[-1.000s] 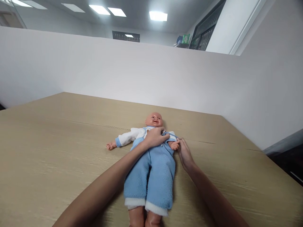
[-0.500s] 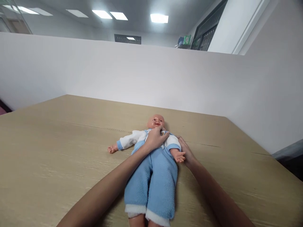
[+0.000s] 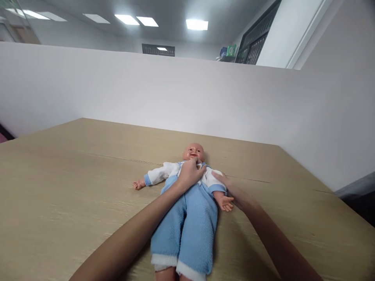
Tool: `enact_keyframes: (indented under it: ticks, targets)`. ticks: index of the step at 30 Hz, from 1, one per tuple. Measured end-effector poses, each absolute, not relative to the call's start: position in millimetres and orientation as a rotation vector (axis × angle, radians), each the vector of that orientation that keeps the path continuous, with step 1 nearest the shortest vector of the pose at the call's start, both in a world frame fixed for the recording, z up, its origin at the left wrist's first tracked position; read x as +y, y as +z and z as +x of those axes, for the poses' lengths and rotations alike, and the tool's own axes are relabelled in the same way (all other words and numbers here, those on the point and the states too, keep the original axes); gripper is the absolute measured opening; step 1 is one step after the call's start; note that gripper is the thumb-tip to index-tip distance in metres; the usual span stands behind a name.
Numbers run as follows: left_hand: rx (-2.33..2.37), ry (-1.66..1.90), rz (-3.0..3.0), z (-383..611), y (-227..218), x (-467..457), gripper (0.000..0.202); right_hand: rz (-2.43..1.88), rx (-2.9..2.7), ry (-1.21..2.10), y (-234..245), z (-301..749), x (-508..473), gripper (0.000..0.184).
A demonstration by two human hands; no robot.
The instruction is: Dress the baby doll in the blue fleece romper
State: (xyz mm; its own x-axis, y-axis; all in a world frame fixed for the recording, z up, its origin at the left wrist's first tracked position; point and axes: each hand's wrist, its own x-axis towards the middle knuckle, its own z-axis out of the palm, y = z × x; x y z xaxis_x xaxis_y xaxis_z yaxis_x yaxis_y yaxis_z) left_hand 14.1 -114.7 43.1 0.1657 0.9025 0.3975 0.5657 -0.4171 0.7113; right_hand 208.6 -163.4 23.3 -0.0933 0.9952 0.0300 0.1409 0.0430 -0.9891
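Observation:
A baby doll [image 3: 187,218] in light blue fleece overalls and a white top lies on its back on the wooden table [image 3: 58,195], head away from me. My left hand [image 3: 189,173] rests on the doll's chest just under its chin, fingers curled into the clothing at the collar. My right hand [image 3: 234,191] lies alongside the doll's arm on the right, fingertips on the white sleeve near the shoulder. That arm of the doll sticks out with its small hand [image 3: 227,203] free. The doll's other arm stretches out to the left.
White partition walls [image 3: 146,93] close off the table at the back and right. The table's right edge drops off to a dark floor [image 3: 360,203]. Ceiling lights and a dark window frame show above the partition.
The doll's arm on the right came down from its chest to its side. My right hand slid from the doll's hand up to the sleeve. My left hand crept toward the collar.

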Motion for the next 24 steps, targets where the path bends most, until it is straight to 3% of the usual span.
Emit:
enact_keyframes:
  ticks: [4,10,15,19,21,24]
  targets:
    - [1.368,1.108,2.098,15.2,41.7,-117.3,0.013,-1.373,-1.454,1.197,28.0,250.1,-196.8,0.065]
    - [1.386,1.048,2.171,19.2,45.2,-124.9,0.017,-1.672,-1.762,0.728,20.2,310.3,-211.0,0.053]
    - [1.569,1.037,2.463,10.7,59.1,-137.3,0.024,-1.568,-1.816,0.418,-0.9,306.9,-211.9,0.057]
    - [1.533,1.124,2.563,-22.2,66.4,-156.5,0.027,-1.443,-1.865,-0.003,10.3,282.1,-228.8,0.056]
    - [1.434,1.185,2.494,-47.0,62.1,-167.9,0.027,-1.337,-1.846,0.050,18.7,261.6,-238.7,0.051]
    - [1.367,1.265,2.256,-86.5,44.7,-182.6,0.024,-1.188,-1.704,0.503,19.4,226.5,-243.0,0.039]
